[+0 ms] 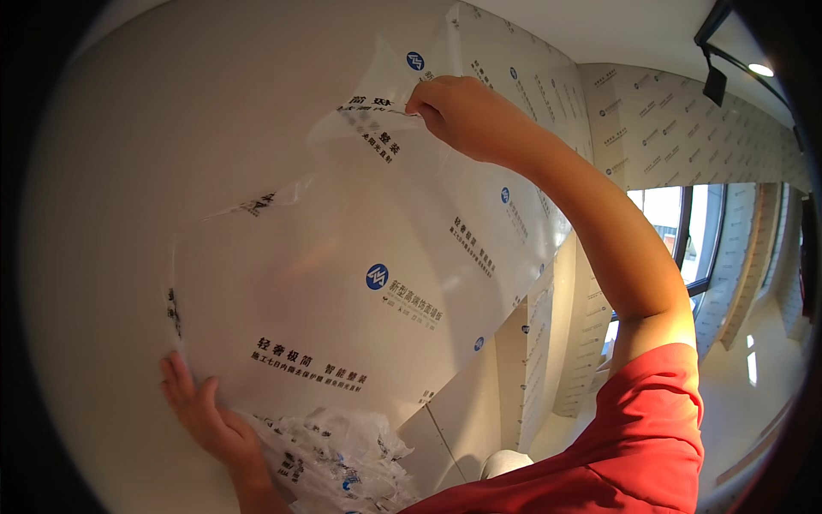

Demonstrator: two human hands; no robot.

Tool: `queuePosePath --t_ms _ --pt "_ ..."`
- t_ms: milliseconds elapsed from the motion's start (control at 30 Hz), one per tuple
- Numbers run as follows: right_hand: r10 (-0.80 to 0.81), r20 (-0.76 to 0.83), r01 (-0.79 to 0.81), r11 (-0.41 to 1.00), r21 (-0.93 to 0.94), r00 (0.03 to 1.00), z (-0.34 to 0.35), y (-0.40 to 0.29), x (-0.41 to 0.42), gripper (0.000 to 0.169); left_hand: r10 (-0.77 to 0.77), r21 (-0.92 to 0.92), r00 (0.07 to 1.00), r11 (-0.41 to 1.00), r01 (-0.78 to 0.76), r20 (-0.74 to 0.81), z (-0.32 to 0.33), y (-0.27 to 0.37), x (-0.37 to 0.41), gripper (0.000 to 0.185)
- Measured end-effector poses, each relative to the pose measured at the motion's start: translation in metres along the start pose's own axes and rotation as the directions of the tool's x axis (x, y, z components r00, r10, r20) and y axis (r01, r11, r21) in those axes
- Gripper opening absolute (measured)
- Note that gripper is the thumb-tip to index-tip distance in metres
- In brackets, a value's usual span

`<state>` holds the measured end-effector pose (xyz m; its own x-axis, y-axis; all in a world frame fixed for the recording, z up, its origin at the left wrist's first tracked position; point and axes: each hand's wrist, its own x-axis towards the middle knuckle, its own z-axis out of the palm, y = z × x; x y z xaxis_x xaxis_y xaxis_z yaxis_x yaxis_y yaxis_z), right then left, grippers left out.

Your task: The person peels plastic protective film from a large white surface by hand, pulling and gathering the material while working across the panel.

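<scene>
A clear plastic protective film point(334, 257) with black and blue printing covers part of a pale wall panel point(122, 193). My right hand point(459, 115) is raised, pinching a lifted fold of this film between thumb and fingers. Around that grip the film stands away from the surface, and its loose edge curls down towards the left. Lower down, my left hand point(212, 411) rests by the film's left edge, thumb apart from the fingers, with nothing clearly grasped. Beside the left wrist hangs a crumpled bunch of the same film point(340, 459); what supports it is hidden.
More film-covered wall panels point(681, 128) line the far wall, above a window point(697, 231). A black lamp or bracket point(714, 83) hangs near a ceiling light point(761, 69). Below the film's lower edge are pale panels point(449, 417) with a dark seam.
</scene>
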<state>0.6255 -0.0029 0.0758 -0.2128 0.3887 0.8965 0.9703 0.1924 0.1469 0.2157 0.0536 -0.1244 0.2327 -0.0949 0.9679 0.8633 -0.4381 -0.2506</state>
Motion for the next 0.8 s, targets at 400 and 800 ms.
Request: queuePosePath --t_ms 400,800 --pt "-0.035 -0.05 0.037 0.998 0.05 0.998 -0.008 0.021 -0.041 0.015 0.004 -0.007 1.0 1.0 -0.004 -0.018 0.001 -0.005 -0.004 0.027" --pt "0.29 -0.275 -0.14 0.878 0.459 0.916 0.006 0.037 -0.063 0.023 0.023 -0.013 0.999 1.0 -0.023 -0.025 0.003 0.0 0.001 0.021"
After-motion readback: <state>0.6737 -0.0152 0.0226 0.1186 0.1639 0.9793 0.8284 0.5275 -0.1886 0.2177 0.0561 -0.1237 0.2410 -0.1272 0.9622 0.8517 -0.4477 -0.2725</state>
